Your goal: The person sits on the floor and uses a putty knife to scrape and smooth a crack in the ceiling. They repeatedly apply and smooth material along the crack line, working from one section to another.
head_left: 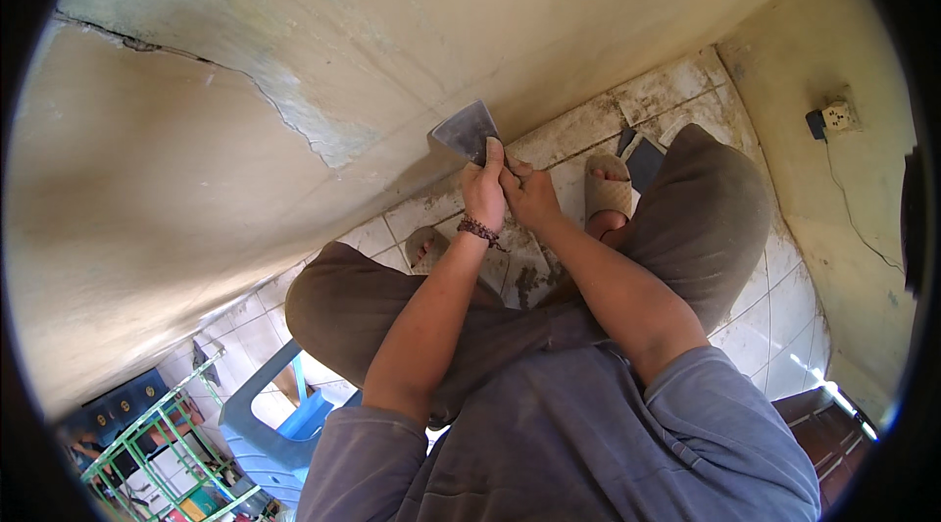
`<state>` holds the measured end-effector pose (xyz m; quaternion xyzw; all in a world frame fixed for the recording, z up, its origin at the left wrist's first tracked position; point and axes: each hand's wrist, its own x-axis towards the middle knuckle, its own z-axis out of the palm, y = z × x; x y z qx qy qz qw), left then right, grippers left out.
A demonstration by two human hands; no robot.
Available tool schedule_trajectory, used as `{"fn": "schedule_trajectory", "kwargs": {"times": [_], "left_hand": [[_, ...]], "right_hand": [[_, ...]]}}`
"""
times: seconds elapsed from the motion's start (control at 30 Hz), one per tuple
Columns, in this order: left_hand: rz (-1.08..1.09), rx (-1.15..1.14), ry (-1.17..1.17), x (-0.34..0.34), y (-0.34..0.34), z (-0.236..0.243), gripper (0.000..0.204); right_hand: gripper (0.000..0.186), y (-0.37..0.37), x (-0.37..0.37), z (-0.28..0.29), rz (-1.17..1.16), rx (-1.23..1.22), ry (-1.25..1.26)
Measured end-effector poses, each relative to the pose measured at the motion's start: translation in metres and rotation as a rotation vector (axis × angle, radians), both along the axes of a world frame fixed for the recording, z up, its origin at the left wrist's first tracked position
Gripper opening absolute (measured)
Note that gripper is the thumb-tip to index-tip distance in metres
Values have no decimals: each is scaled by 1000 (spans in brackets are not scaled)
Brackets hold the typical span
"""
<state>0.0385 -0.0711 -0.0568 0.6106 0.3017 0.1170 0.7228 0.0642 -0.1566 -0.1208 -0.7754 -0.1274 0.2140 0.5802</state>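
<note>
A putty knife [468,132] with a wide, flared dark grey blade is held up close to the beige wall [392,51]. My left hand [483,191] is closed on it, the thumb lying along the base of the blade. My right hand [531,198] is closed just beside the left, low on the same tool; the handle itself is hidden by my fingers. A gap between blade and wall cannot be judged. Higher on the left, the wall shows a long crack [196,56] and a pale patch of flaked paint [338,140].
Dirty white floor tiles [569,130] run along the wall. Dark flat pieces [644,164] lie near my right foot. A blue plastic chair [265,424] and a green wire rack [162,444] stand at lower left. A socket with a plug [833,118] and cord is on the right wall.
</note>
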Motion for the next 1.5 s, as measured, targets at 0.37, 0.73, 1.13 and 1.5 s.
{"fn": "schedule_trajectory", "kwargs": {"times": [0.37,0.73,1.13,1.5], "left_hand": [[25,-92,-52,2,-1,-9,56],[-56,-315,39,-4,17,-46,50],[80,-405,-44,-10,35,-55,33],[-48,-283,-110,-4,38,-37,31]], "right_hand": [[49,-3,2,-12,5,-40,-51],[56,-5,12,-28,115,-133,62],[68,11,9,-4,235,-140,301],[65,22,7,-10,174,-101,147]]}}
